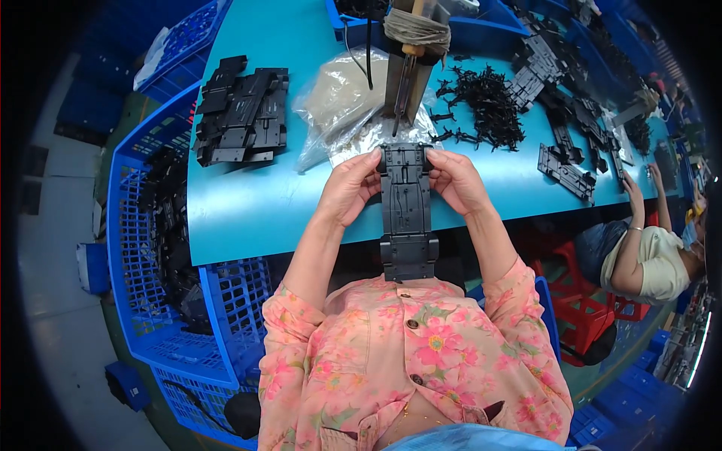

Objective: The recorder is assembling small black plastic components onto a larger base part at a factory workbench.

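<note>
A long black plastic chassis plate (pixel 406 197) stretches from the table edge toward my body. At its far end my left hand (pixel 353 184) grips the left corner and my right hand (pixel 457 180) grips the right corner, thumbs on top. Just beyond that end stands an upright post tool with a thin metal rod (pixel 402 86) pointing down, cord wound round its upper part. Clear plastic bags (pixel 338 94) lie behind and left of the post. A heap of small black plastic parts (pixel 489 109) is spread to its right.
Stacked black plates (pixel 244 113) lie on the blue-green table (pixel 308 218) at left. A blue crate (pixel 124 248) full of black parts stands beside the table. More black plates (pixel 564 169) lie at right, where another person (pixel 654 255) works near red stools (pixel 579 312).
</note>
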Motion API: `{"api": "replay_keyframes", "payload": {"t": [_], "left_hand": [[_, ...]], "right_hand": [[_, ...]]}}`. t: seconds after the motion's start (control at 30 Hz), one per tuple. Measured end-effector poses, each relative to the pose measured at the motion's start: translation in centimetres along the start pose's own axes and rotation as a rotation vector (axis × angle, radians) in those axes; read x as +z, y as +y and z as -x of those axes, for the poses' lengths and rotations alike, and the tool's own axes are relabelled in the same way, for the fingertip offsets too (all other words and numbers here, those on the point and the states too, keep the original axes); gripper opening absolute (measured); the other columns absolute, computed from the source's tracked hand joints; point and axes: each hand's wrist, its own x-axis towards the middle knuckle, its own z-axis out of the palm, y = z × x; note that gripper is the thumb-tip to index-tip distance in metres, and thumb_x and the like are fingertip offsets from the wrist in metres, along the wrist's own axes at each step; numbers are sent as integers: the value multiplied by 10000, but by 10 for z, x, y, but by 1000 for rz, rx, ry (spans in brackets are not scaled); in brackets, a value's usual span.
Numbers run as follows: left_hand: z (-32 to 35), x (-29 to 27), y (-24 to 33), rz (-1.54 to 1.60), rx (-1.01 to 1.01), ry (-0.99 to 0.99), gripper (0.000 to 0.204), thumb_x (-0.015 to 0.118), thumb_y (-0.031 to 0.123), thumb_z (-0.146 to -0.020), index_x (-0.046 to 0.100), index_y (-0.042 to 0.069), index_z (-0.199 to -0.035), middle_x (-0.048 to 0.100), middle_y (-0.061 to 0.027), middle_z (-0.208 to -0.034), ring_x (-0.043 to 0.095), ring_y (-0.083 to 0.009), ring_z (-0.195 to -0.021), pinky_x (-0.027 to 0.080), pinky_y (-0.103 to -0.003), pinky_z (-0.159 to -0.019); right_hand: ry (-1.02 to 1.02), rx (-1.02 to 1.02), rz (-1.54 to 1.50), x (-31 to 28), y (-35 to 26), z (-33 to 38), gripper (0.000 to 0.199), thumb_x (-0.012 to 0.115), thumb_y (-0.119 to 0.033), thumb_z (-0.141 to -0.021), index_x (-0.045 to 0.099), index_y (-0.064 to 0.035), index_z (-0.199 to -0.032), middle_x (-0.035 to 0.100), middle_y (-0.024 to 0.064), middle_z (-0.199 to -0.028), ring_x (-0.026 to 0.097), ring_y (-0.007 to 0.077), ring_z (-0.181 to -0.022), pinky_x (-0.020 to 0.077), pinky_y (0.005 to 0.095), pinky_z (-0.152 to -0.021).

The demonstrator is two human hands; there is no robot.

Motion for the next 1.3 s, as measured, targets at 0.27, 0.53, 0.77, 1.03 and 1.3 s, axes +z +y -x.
{"api": "replay_keyframes", "payload": {"t": [0.27,0.53,0.77,1.03,1.3], "left_hand": [[-1,11,5,42,11,39,247,566,293,-817,587,55,-880,593,-4,-795,545,-73,-704,443,-202,-636],[-3,16,12,71,14,34,248,567,298,-817,584,61,-889,594,-6,-804,544,-73,-712,446,-204,-633],[-3,18,14,69,11,38,243,567,297,-816,580,65,-888,597,-9,-805,547,-76,-710,449,-206,-635],[-4,16,15,57,20,28,238,555,289,-826,579,59,-879,595,-9,-795,544,-66,-691,449,-193,-601],[-6,17,15,51,15,41,230,545,289,-831,578,64,-864,589,-1,-778,542,-58,-684,451,-192,-598]], "right_hand": [[6,27,-54,-1,-6,1,231,537,-223,-826,565,-1,-884,595,46,-777,543,97,-634,429,220,-591],[27,-37,-24,4,-12,2,250,532,-233,-831,565,5,-900,606,58,-825,570,116,-694,455,246,-638],[26,-41,-41,3,-10,1,251,532,-235,-831,563,3,-905,606,62,-834,572,120,-708,457,249,-647],[31,-41,-40,3,-10,0,249,526,-226,-834,566,8,-912,607,65,-830,573,121,-702,461,250,-651],[27,-60,-33,1,-8,0,255,522,-220,-837,570,14,-926,607,61,-845,568,117,-701,460,247,-650]]}}
